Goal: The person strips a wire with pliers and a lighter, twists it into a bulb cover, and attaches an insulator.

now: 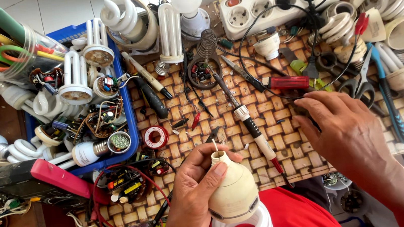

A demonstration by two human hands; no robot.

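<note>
The bench point(284, 119), covered by a woven mat, carries a blue tray point(128, 111) of lamp parts at left and a white power strip point(270, 1) at the far edge. The right hand point(348, 132) rests flat on the mat, fingers point(312, 103) spread, gripping nothing. The left hand point(195, 190) has its fingers closed around a cream lamp base point(233, 191) near the front edge. A soldering iron point(248, 118) lies between the hands.

Woven mat point(274, 120): soldering iron point(242, 111), solder spool point(155, 137), scissors point(361, 82), blue tray point(128, 111).
</note>
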